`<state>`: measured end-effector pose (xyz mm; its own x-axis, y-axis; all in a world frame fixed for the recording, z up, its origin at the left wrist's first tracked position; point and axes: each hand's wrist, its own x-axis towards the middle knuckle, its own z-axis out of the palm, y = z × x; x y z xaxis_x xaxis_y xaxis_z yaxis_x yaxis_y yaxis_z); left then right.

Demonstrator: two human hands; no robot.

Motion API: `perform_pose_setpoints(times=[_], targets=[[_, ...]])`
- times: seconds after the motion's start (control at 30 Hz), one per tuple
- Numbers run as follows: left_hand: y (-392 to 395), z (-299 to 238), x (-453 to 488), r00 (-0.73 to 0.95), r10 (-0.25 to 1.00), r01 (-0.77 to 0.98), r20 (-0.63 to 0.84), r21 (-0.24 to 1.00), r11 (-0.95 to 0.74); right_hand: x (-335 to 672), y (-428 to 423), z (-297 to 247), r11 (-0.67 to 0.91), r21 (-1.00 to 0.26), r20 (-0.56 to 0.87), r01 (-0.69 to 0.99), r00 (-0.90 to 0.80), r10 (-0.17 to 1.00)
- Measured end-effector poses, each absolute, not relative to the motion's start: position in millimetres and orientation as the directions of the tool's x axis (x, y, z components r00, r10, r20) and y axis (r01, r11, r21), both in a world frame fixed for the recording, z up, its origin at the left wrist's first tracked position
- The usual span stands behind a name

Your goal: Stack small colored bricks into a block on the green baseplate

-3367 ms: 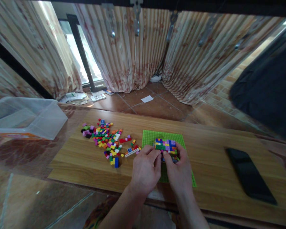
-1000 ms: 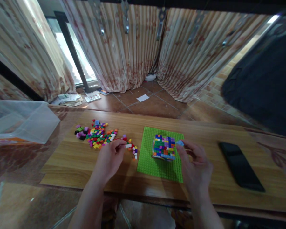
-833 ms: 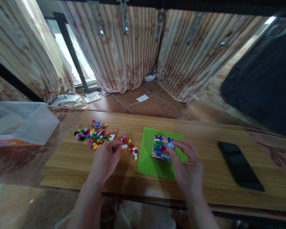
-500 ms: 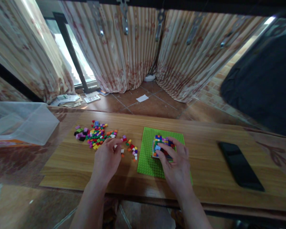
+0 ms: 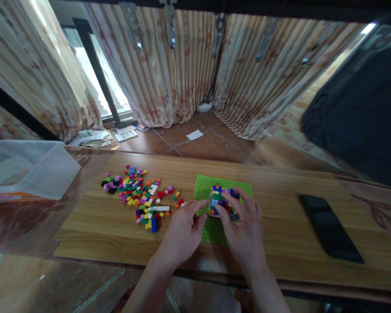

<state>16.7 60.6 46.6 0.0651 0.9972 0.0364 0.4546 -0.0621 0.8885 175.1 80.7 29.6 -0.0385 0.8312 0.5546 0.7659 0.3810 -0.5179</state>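
Note:
A green studded baseplate [image 5: 202, 184] lies on the wooden board, bearing a low block of multicoloured toy building bricks [image 5: 216, 195]. My right hand [image 5: 246, 224] reaches over this block from the right. Its thumb rests at the near side and its fingers curve over the top and far side, hiding much of it. Just left of the block is my left hand [image 5: 184, 230], over the baseplate's left edge. Thumb and index finger are apart there, with nothing visible between them; the other fingers are curled.
Loose coloured bricks [image 5: 133, 189] are heaped on the board's left, with a long white brick [image 5: 160, 208] and a blue brick [image 5: 154, 224] nearer me. A clear plastic bin [image 5: 52, 167] stands far left. On the right lies a black phone [image 5: 329, 228].
My left hand has moved right, from the loose bricks to the left side of the brick block, and its thumb and index finger have parted. My right hand stays over the block, shifted slightly.

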Motion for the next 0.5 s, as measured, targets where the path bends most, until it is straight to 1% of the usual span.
perform_pose_setpoints(times=[0.07, 0.17, 0.33, 0.5], targets=[[59.9, 47.4, 16.7, 0.083, 0.996, 0.458, 0.037, 0.886, -0.072, 175.9, 79.9, 31.0, 0.376, -0.537, 0.562, 0.755, -0.013, 0.827], [58.8, 47.7, 18.9, 0.109, 0.993, 0.462, 0.049, 0.882, -0.094, 175.8, 78.6, 32.4, 0.384, -0.526, 0.583, 0.759, -0.008, 0.813], [57.6, 44.7, 22.6, 0.129, 0.989, 0.485, 0.071, 0.865, -0.126, 174.2, 77.1, 32.0, 0.433, -0.447, 0.609, 0.783, -0.089, 0.788], [57.4, 42.2, 22.2, 0.145, 0.984, 0.506, 0.107, 0.846, -0.167, 174.8, 76.0, 30.0, 0.43, -0.372, 0.593, 0.823, -0.146, 0.792]])
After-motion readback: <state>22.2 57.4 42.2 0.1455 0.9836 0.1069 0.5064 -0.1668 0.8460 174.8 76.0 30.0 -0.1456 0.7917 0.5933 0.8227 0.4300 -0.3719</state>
